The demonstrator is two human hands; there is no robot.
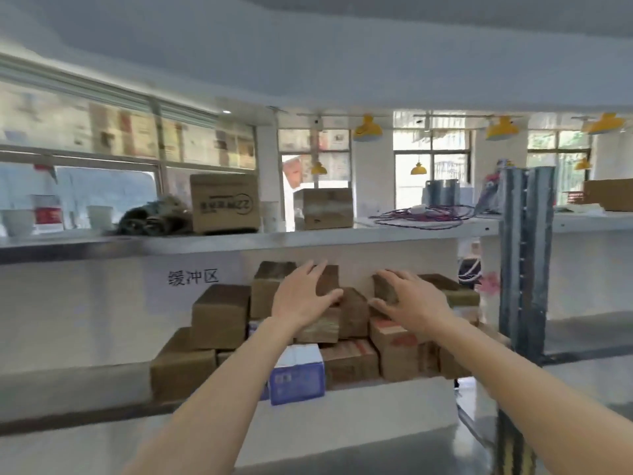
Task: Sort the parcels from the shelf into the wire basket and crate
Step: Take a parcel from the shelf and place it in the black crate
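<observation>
A heap of brown cardboard parcels (221, 315) fills the middle shelf (394, 389), with a blue and white box (297, 373) at its front. My left hand (303, 294) reaches forward with fingers spread over a top brown parcel (329, 281). Beside it, my right hand (409, 298) stretches out open over another top parcel (385, 286). Neither hand grips anything. The frame is blurred. No wire basket or crate is in view.
A grey metal upright (524, 269) stands at the right of the shelf. The upper shelf (239, 240) carries a large cardboard box (224, 204), a smaller box (328, 208), tangled cables (424, 214) and cups. Windows lie behind.
</observation>
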